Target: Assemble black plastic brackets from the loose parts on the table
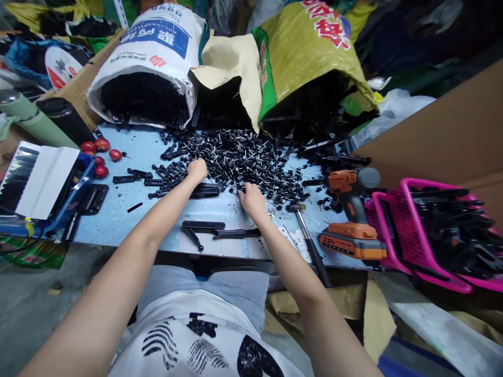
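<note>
My left hand (197,169) is at the left edge of a heap of small black parts with metal pins (243,157). Its fingers are curled in, and whatever they hold is hidden. Just below and left of it lie several long black plastic arms (168,180). At the heap's front edge is my right hand (252,201), its fingers drawn together low over the small parts; I cannot make out what is in them. Nearer me, a hinged black arm (203,225) and a second black arm (238,233) lie on the blue table (149,225).
An orange cordless drill (349,209) and a hammer (308,238) are on the right, beside pink baskets (411,230) of black parts. Open sacks (157,52) stand along the back. Red fruit (102,145), a blue bin (74,193) and bottles (35,118) are left.
</note>
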A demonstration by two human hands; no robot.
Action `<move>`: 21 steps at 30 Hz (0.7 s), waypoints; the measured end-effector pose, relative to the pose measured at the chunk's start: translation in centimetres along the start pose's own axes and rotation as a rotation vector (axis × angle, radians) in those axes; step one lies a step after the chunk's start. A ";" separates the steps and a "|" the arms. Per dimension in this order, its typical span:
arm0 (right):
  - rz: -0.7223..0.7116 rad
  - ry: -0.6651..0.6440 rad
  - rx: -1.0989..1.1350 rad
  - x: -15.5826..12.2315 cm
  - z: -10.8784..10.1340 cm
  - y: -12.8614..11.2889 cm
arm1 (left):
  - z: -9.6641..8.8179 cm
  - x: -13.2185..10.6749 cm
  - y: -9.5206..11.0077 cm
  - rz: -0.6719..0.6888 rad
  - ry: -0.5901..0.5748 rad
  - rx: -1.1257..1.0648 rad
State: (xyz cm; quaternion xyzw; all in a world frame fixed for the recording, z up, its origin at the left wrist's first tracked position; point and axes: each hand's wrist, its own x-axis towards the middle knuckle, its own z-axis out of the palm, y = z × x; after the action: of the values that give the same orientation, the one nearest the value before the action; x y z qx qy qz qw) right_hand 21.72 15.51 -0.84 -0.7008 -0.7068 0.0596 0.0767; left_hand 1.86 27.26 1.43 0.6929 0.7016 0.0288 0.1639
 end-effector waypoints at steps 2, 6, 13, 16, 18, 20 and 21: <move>-0.027 -0.095 -0.031 1.3 0.4 -0.8 | 0.3 0.3 0.1 0.007 -0.025 0.006; -0.058 -0.128 -0.078 1.5 0.9 -1.3 | 0.5 0.1 -0.7 0.064 -0.081 0.014; -0.019 -0.101 -0.024 -0.7 0.4 1.3 | 0.3 -1.6 -1.5 0.161 -0.070 0.008; -0.010 -0.078 -0.007 -1.3 0.4 2.4 | -0.6 -3.2 -2.3 0.203 -0.007 -0.009; -0.008 -0.085 -0.015 -1.4 0.3 3.0 | -1.4 -5.1 -3.5 0.259 0.101 -0.048; -0.001 -0.088 -0.012 -1.4 0.2 3.3 | -2.0 -7.6 -5.2 0.320 0.201 -0.100; -0.007 -0.074 0.008 -1.5 0.0 3.4 | -2.3 -9.1 -6.2 0.341 0.223 -0.125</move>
State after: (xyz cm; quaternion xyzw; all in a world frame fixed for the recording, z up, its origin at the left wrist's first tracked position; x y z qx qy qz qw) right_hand 25.04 14.04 -1.55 -0.6951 -0.7114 0.0881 0.0538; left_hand -4.82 18.51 3.65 0.7825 0.5849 0.1760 0.1208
